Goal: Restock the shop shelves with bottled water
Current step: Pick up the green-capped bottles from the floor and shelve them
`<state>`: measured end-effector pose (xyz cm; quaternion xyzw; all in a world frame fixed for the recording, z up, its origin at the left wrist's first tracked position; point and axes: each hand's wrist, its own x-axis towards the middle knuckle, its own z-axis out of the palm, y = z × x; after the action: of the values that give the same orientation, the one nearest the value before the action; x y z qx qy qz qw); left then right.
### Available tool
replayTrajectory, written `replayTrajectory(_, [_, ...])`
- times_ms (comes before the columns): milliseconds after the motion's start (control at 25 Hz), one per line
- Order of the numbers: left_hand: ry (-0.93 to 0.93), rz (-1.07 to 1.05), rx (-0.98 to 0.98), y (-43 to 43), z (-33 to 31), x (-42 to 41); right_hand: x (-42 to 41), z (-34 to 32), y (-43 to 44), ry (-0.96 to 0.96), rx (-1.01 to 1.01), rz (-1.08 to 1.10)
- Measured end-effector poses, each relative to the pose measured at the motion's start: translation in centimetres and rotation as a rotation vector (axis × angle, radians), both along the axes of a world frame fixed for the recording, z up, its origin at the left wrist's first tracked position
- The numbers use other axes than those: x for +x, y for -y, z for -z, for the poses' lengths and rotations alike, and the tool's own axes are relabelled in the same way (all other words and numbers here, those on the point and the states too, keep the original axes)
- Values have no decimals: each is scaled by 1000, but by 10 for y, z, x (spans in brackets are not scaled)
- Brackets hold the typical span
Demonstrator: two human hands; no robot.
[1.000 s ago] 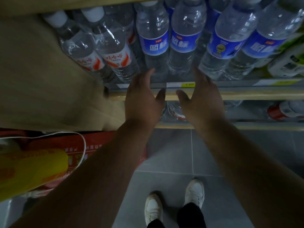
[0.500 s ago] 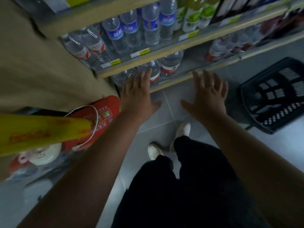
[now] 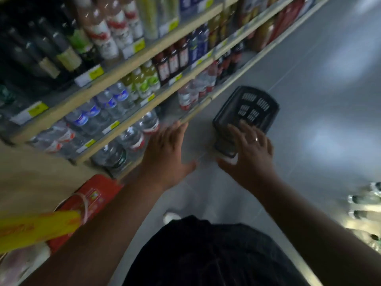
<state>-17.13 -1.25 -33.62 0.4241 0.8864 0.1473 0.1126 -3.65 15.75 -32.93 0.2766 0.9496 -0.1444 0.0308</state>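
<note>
Head view: left hand (image 3: 167, 159) and right hand (image 3: 250, 153) spread, empty. Water bottles (image 3: 132, 141) sit on low shelves (image 3: 132, 114) at 10 o'clock; basket (image 3: 257, 104) at 1 o'clock. Risk: a hasty arm swing may topple front bottles.

Both hands (image 3: 167, 153) (image 3: 250, 150) outstretched, fingers spread.

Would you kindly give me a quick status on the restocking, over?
Hands: left hand, right hand open, empty. On lower shelves: water bottles. Ahead on floor: black basket.
</note>
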Motion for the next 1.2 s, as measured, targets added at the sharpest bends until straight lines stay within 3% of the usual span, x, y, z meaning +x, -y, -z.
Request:
replayTrajectory(400, [93,420,165,-206,-44,216,274,-52,-131,0,61,505])
replayTrajectory(640, [126,744,99,-310,-50,322,406,-42,-182,-5,28,826])
replayTrajectory(840, [124,971,53,-404,-36,369,455,-23,-226,18,-38,1060])
replayTrajectory(1200, [136,1417,-86,-610,-13,417,472,4,-348,1,-130,1458])
